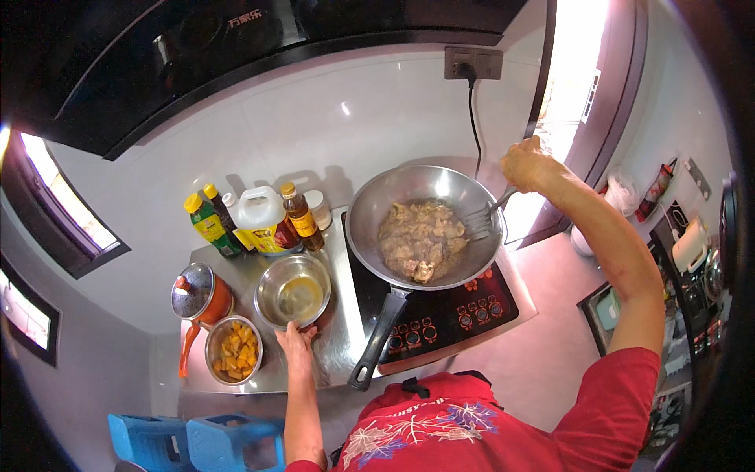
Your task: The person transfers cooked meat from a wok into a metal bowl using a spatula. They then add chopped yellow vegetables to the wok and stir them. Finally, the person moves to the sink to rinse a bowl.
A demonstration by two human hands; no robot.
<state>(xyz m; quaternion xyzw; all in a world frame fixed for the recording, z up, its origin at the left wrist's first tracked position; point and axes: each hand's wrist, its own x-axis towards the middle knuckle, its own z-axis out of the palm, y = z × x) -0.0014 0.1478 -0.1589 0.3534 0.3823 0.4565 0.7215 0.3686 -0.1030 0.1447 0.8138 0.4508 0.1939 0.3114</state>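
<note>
My right hand (525, 164) is closed round the handle of a slotted metal spatula (481, 224). The spatula's head dips into a steel wok (370, 185), beside pieces of pale browned meat (421, 240) in some liquid. At the counter, my left hand (296, 343) grips the near rim of a steel bowl (267, 279) with a little yellowish liquid at its bottom. The wok rests on a black cooktop (460, 326), its black handle (381, 334) pointing toward me. Left of my left hand stands a smaller steel bowl (211, 346) full of orange chunks (238, 352).
An orange lidded saucepan (214, 303) sits at the left. Several bottles, including a white jug (263, 220) and a brown bottle (299, 216), line the wall. A power cord (475, 118) hangs behind the wok. Blue stools (224, 444) stand below the counter. A range hood (259, 47) overhangs.
</note>
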